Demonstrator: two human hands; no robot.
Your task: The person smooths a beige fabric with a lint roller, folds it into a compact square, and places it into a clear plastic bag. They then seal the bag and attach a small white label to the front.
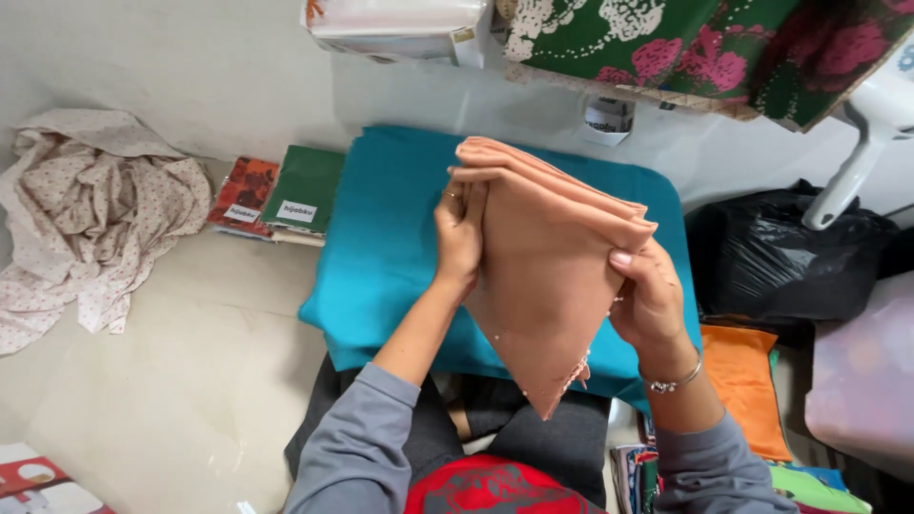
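A peach-coloured cloth (543, 276), folded into a triangle with its point hanging down, is held up over a teal cushion (381, 247). My left hand (460, 231) grips the cloth's upper left edge, fingers flat along the fold. On the right edge, my right hand (647, 300) pinches the cloth with the thumb on top; a silver bracelet sits on that wrist. Small beads trim the cloth's lower right edge. Both arms wear grey sleeves.
A crumpled spotted cream cloth (90, 209) lies on the floor at left. Packaged fabrics, red (243, 195) and green (305, 188), lie against the wall. A black plastic bag (785, 257) and an orange cloth (747, 376) are at right. A floral fabric (705, 43) hangs above.
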